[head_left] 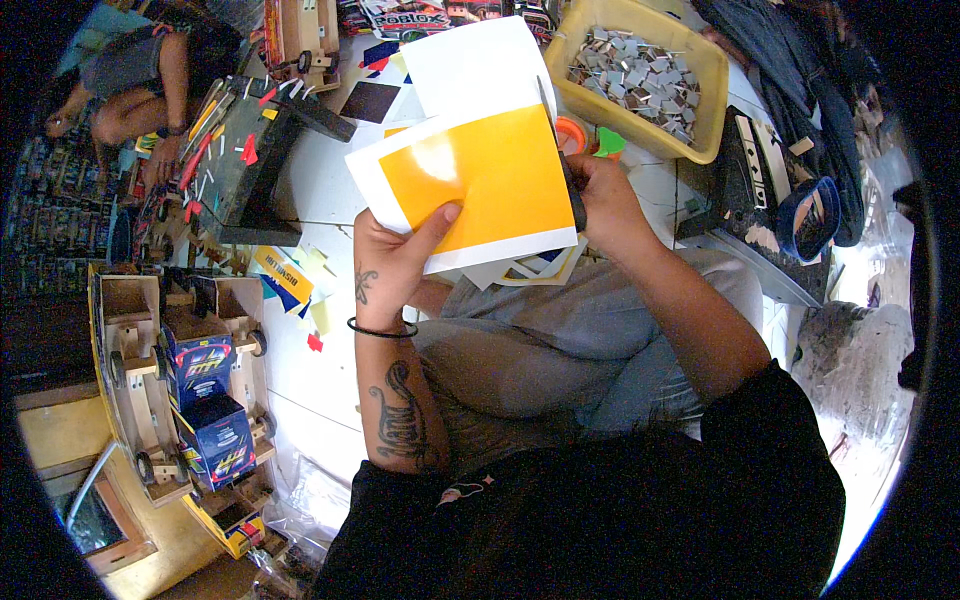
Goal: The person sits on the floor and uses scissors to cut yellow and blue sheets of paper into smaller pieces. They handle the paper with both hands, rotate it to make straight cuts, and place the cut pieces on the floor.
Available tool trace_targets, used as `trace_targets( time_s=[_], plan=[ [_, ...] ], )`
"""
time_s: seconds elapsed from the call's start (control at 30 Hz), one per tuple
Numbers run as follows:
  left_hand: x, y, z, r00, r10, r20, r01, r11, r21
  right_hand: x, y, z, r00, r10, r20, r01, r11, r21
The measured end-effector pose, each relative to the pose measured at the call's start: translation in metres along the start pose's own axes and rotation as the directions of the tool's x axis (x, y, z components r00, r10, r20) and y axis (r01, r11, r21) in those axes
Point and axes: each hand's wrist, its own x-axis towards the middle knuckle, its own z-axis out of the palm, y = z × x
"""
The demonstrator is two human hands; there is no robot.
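Observation:
A glossy orange-yellow sheet with white margins is held up over my lap, its upper part a white flap bent away from me. My left hand grips its lower left side, thumb pressed on the orange face and the other fingers hidden behind. At the sheet's right edge my right hand is closed around the dark handles of a pair of scissors. A thin dark blade rises along that edge; most of the scissors is hidden by the hand and sheet. White and coloured sheet offcuts lie just beneath.
A yellow tub of small grey pieces stands far right, near an orange round container. Wooden toy trucks stack at left. A dark stand holds coloured scraps. Another person's arm shows far left. A blue cup-like container sits right.

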Motion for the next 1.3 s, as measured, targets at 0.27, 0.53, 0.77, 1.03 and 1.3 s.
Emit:
trace_targets(
  time_s=[0.27,0.53,0.77,1.03,1.3],
  plan=[
    [0.005,0.001,-0.001,0.997,-0.046,0.058,0.043,0.998,0.056,0.01,0.004,-0.002,0.998,-0.036,-0.052,0.041,0.994,0.103],
    [0.006,0.0,-0.001,0.996,-0.06,0.061,0.056,0.997,0.057,0.008,0.0,-0.003,0.999,0.045,-0.022,-0.043,0.996,0.074],
    [0.006,-0.001,0.0,0.997,-0.049,0.053,0.047,0.998,0.041,0.008,0.002,-0.002,0.999,0.045,-0.009,-0.044,0.996,0.073],
    [0.012,-0.007,-0.015,0.984,-0.09,-0.153,0.078,0.993,-0.083,0.012,-0.024,-0.062,0.842,0.115,0.528,-0.313,0.9,0.304],
    [0.009,-0.008,-0.012,0.918,-0.271,0.29,0.218,0.955,0.202,0.031,-0.008,-0.058,0.989,0.099,0.105,-0.144,0.76,0.634]
  ],
)
